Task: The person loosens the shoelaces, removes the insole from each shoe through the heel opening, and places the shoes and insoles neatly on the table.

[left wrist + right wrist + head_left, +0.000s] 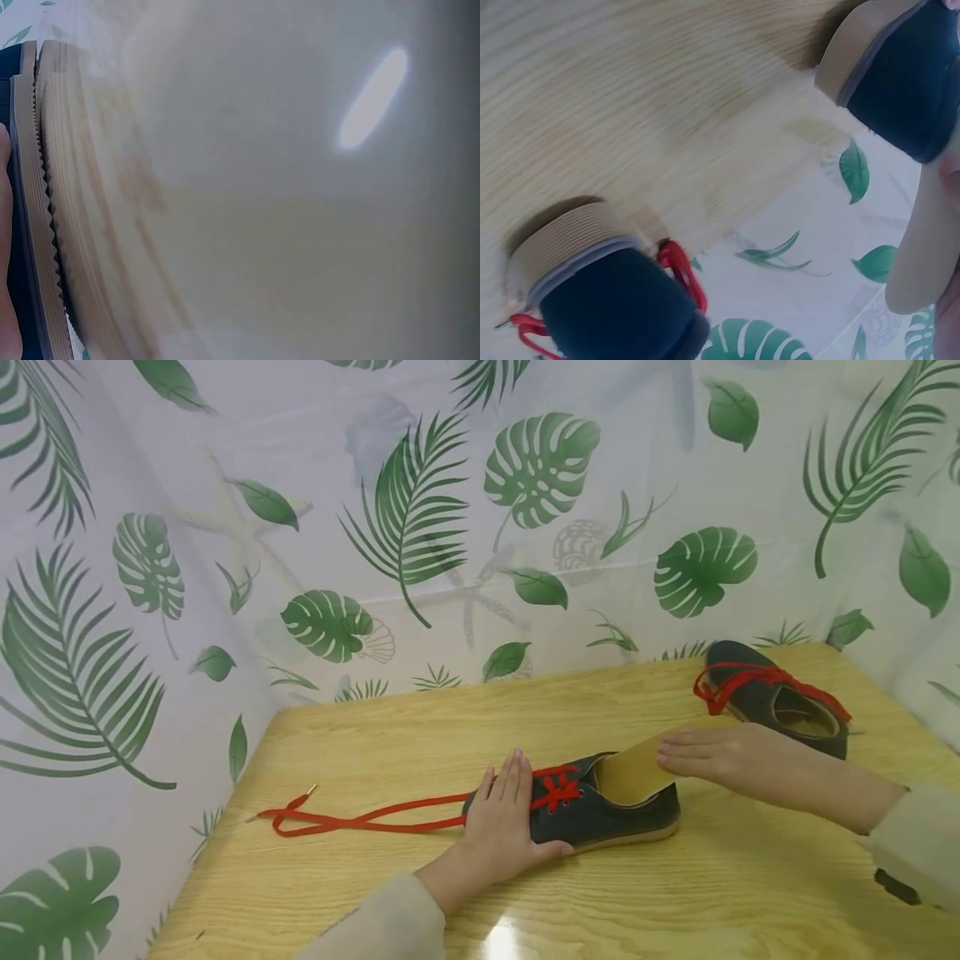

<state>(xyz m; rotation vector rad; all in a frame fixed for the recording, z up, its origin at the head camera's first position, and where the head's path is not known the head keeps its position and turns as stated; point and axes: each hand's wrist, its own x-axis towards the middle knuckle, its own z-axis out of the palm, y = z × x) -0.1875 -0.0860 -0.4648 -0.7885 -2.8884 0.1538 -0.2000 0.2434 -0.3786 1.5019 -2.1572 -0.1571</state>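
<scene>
A dark blue lace-up shoe (607, 831) lies on the table with its toe to the left. My left hand (501, 827) rests across its toe, fingers straight, thumb stretched along the near side. A yellowish insole (633, 770) enters the shoe's opening at a slant, its other end still outside. My right hand (716, 753) pinches the insole over the heel; the thumb is hidden in the head view. In the right wrist view, the insole (924, 240) sticks out behind the shoe's heel (900, 82). Red laces (405, 824) trail left from the shoe.
A second dark blue shoe (746, 693) with red laces stands at the back right, behind my right forearm. The wooden table (375, 727) meets a leaf-printed cloth (450, 552) at its back and sides.
</scene>
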